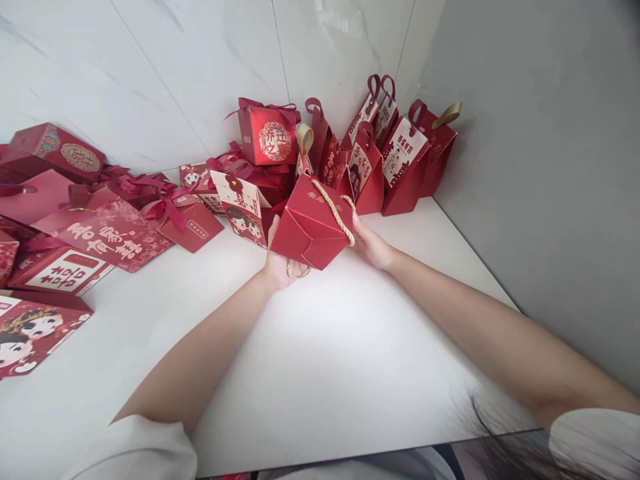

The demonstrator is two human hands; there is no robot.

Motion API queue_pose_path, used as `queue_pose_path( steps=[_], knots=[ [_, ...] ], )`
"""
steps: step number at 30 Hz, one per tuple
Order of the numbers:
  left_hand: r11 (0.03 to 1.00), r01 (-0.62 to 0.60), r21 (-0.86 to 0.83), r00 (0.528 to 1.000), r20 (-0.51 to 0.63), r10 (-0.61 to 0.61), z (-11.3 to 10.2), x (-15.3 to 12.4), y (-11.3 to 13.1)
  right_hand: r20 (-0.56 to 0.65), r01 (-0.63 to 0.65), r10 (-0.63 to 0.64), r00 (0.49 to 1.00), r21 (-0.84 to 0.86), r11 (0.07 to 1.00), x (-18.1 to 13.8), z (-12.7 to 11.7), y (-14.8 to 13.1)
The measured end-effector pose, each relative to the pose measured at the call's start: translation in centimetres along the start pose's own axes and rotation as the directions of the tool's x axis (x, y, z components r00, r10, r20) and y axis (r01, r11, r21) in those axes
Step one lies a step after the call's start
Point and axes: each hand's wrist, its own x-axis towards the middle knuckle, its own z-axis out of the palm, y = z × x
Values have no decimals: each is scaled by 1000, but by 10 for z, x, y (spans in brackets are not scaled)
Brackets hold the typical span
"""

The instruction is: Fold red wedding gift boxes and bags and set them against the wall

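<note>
Both hands hold a small red gift box (311, 223) with a gold rope handle (340, 210) above the white table (320, 360). My left hand (278, 261) cups the box from its left side and underneath, fingers closed against it, with a loop of gold rope hanging below the palm. On the box's right side my right hand (370, 243) grips it, fingers pressed to its wall near the rope.
Several red gift boxes and bags stand in the corner by the marble wall, among them a ribbon box (267, 137) and tall handled bags (403, 163). More flat red boxes (107, 233) lie along the left side. A grey wall (540, 167) runs along the right.
</note>
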Motion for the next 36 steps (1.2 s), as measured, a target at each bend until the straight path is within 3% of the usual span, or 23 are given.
queue_pose_path(
  steps=[8, 16, 36],
  knots=[
    [998, -30, -52, 998, -59, 27, -8, 5, -3, -118, -35, 30, 993, -43, 998, -3, 3, 1],
    [999, -20, 30, 996, -85, 22, -13, 5, -5, -122, -52, 44, 992, -68, 996, -5, 4, 1],
    [999, -35, -25, 995, -91, 33, 2, 4, -3, -128, -43, 34, 991, -67, 997, 0, 5, 2]
  ],
)
